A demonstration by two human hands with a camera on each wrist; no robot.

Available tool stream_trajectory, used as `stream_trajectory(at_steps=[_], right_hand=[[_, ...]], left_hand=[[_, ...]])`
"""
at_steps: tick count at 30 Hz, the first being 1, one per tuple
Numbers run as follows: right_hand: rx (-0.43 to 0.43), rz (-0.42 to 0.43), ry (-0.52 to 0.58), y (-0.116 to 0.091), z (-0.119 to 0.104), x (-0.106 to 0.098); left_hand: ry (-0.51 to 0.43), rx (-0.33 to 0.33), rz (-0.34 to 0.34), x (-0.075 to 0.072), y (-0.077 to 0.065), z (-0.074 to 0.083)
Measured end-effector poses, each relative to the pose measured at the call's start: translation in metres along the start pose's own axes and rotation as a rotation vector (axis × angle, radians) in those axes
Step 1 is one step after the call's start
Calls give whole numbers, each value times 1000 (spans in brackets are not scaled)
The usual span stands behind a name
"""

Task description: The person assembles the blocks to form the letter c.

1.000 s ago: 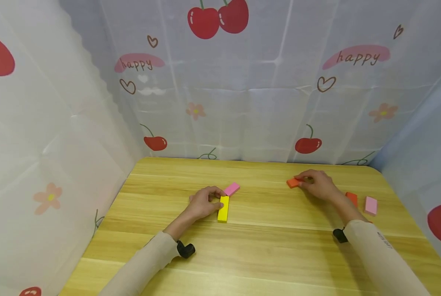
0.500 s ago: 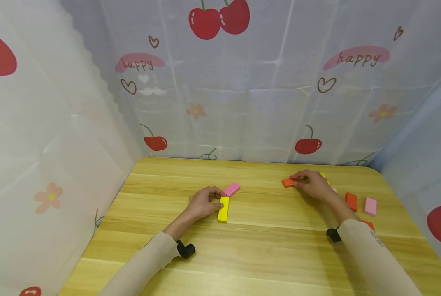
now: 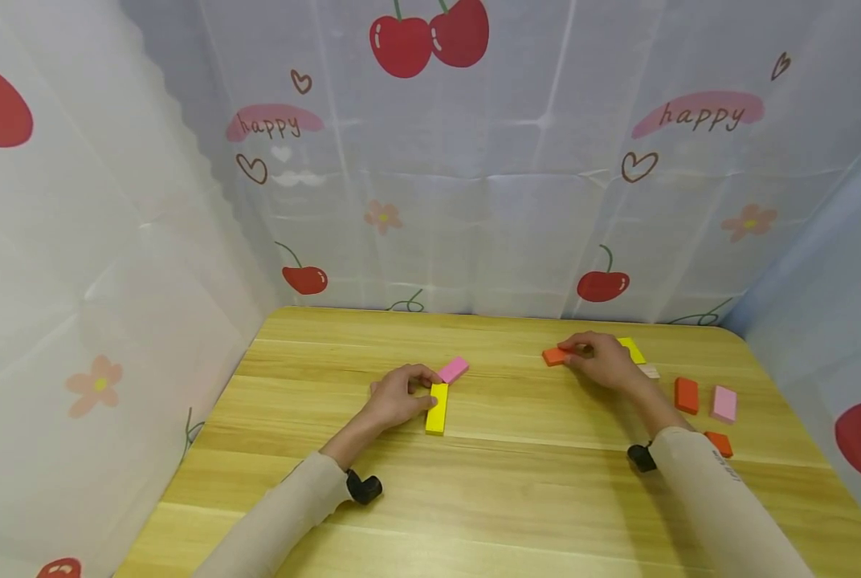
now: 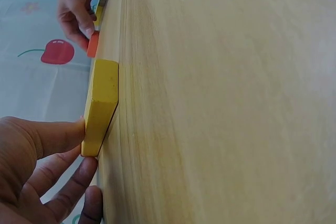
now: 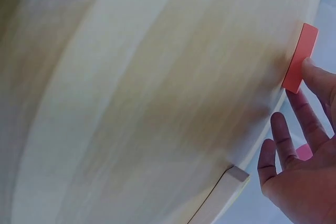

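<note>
My left hand (image 3: pixel 399 396) holds a yellow block (image 3: pixel 437 411) lying flat on the table, thumb on it and fingers at its far end; the left wrist view shows that same yellow block (image 4: pixel 102 103) close up. Just beyond it is a pink block (image 3: pixel 454 369). Farther right, my right hand (image 3: pixel 605 361) pinches an orange block (image 3: pixel 554 357) between thumb and index finger, low at the tabletop. In the right wrist view, the other fingers stand apart from this orange block (image 5: pixel 301 59).
Behind the right hand lie a yellow block (image 3: pixel 632 351) and a pale wood block (image 3: pixel 650 372). A red-orange block (image 3: pixel 686 396), a light pink block (image 3: pixel 724 404) and an orange block (image 3: pixel 719 444) sit at the right. A patterned curtain (image 3: pixel 474 241) hangs along the table's back edge.
The right hand has moved left with the orange block, uncovering the yellow and pale wood blocks behind it. My left hand and its yellow block have stayed in place.
</note>
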State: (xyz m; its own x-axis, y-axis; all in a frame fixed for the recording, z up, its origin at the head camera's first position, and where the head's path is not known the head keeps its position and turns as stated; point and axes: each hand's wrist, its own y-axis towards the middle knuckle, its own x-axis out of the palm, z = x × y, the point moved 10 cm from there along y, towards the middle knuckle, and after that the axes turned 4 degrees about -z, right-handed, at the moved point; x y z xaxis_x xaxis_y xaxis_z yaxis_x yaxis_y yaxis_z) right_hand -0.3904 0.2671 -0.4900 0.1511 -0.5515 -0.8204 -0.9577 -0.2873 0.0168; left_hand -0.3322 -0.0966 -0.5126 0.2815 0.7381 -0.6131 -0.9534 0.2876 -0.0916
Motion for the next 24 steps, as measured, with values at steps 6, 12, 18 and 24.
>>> stream_trajectory(at_steps=[6,12,18,24], right_hand=[[-24,-5,4,4,-4,6],[-15,-15,-2,7,-7,10],[-37,-13,28,9,-14,14],[-48,-14,42,10,-18,18]], left_hand=[[7,-1,-1,1,1,-2],[14,0,-1,2,1,-3],[17,0,1,1,-1,-2],[14,3,-2,1,0,-2]])
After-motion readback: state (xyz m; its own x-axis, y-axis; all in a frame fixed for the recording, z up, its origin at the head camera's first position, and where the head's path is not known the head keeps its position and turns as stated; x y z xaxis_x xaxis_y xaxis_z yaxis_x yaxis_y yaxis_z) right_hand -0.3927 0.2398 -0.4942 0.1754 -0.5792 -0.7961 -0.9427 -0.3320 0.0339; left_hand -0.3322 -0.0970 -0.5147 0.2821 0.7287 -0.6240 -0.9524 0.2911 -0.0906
